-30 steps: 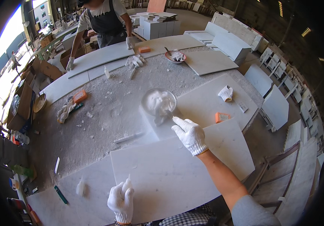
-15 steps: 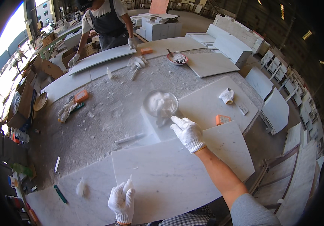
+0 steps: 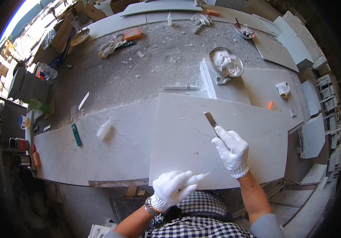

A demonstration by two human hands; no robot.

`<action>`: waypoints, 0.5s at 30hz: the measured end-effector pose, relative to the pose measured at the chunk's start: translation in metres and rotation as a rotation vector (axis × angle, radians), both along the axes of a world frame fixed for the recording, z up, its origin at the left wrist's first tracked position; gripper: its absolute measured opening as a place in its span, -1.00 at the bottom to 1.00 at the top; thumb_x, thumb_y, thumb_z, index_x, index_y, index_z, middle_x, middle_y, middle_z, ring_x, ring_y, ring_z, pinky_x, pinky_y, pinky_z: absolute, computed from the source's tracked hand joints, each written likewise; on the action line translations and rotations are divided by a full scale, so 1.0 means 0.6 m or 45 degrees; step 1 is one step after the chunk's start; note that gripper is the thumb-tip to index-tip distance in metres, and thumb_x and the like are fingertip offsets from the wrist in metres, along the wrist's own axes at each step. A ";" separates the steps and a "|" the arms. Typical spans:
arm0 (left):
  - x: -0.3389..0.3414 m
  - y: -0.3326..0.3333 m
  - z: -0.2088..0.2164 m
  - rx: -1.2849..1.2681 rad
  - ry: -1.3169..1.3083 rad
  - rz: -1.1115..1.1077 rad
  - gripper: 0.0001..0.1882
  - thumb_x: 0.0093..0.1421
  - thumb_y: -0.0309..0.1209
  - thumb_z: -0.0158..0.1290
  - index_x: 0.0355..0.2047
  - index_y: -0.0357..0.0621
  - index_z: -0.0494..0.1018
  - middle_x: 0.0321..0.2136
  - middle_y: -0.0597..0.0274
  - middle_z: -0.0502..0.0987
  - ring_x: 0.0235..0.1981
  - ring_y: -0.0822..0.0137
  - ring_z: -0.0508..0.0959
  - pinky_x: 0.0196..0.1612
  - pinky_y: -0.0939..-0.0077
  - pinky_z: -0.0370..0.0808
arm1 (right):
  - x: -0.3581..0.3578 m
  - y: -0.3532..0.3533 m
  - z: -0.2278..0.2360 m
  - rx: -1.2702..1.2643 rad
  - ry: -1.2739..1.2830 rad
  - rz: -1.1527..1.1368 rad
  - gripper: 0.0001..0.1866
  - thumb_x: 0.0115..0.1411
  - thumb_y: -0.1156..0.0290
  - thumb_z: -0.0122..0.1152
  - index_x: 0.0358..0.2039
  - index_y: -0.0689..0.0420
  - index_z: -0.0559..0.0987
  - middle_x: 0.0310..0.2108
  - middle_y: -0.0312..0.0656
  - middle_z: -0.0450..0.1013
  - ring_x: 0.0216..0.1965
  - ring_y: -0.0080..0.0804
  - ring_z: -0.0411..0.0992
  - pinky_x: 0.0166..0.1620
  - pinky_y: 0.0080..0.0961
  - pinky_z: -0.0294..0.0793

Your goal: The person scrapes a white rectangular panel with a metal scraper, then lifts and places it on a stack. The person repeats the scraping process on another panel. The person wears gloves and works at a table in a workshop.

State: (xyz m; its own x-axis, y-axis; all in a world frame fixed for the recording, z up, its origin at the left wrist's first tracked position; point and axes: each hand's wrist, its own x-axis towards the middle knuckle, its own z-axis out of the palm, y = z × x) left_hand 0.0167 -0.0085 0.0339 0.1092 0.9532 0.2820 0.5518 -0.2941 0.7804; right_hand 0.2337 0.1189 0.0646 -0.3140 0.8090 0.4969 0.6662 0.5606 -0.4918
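My left hand [image 3: 170, 191], in a white knit glove, is closed round a small white squeeze bottle [image 3: 195, 180] whose pointed nozzle tips to the right. It is at the front edge of a pale veined marble slab [image 3: 186, 139]. Above the slab's middle, my gloved right hand [image 3: 232, 152] grips a putty knife [image 3: 210, 120], blade pointing away and a little left; the handle is mostly hidden in the glove. Beyond the slab, a round bowl [image 3: 241, 68] full of white paste sits on a raised stone block [image 3: 230, 92].
Another squeeze bottle [image 3: 104, 129] and a green box cutter [image 3: 76, 135] lie on the left slab. Orange blocks [image 3: 132, 35], crumpled gloves [image 3: 113, 46] and a second bowl [image 3: 245, 36] are spread across the gritty table [image 3: 154, 59]. Stone slabs [image 3: 314, 137] stand at the right.
My right hand has come back from the bowl to above the slab, and the putty knife now shows. The bottle in my left hand has tipped rightward. The view has tilted down.
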 end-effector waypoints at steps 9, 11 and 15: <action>-0.083 -0.090 -0.021 -0.134 -0.260 0.465 -0.65 0.12 -0.36 0.37 -0.13 -0.29 0.61 -0.33 0.02 0.68 -0.39 0.15 0.68 -0.24 0.39 0.61 | -0.063 -0.118 -0.013 -0.104 -0.105 0.420 -0.66 0.18 0.45 0.41 -0.04 0.28 0.67 -0.52 -0.21 0.49 -0.61 -0.35 0.45 -0.57 -0.40 0.45; -0.109 -0.103 -0.028 -0.239 -0.369 0.665 -0.69 0.19 -0.43 0.30 -0.09 -0.32 0.60 -0.29 0.04 0.67 -0.36 0.23 0.67 -0.20 0.43 0.60 | -0.069 -0.125 -0.015 -0.120 -0.103 0.446 -0.67 0.18 0.44 0.41 -0.05 0.27 0.67 -0.55 -0.24 0.45 -0.61 -0.38 0.44 -0.57 -0.39 0.43; -0.130 -0.118 -0.032 -0.242 -0.409 0.749 -0.72 0.25 -0.45 0.25 -0.05 -0.31 0.60 -0.29 0.11 0.67 -0.35 0.35 0.65 -0.20 0.47 0.59 | -0.077 -0.133 -0.014 -0.095 -0.304 0.435 -0.61 0.11 0.47 0.47 -0.03 0.24 0.68 -0.51 -0.20 0.51 -0.57 -0.31 0.48 -0.51 -0.40 0.46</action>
State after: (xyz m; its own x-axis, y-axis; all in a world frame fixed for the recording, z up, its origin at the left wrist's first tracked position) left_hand -0.0615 -0.0793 0.0147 -0.5015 0.8644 0.0360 0.3108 0.1411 0.9399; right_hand 0.1875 0.0391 0.0565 -0.6693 0.6695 0.3221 0.5484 0.7377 -0.3938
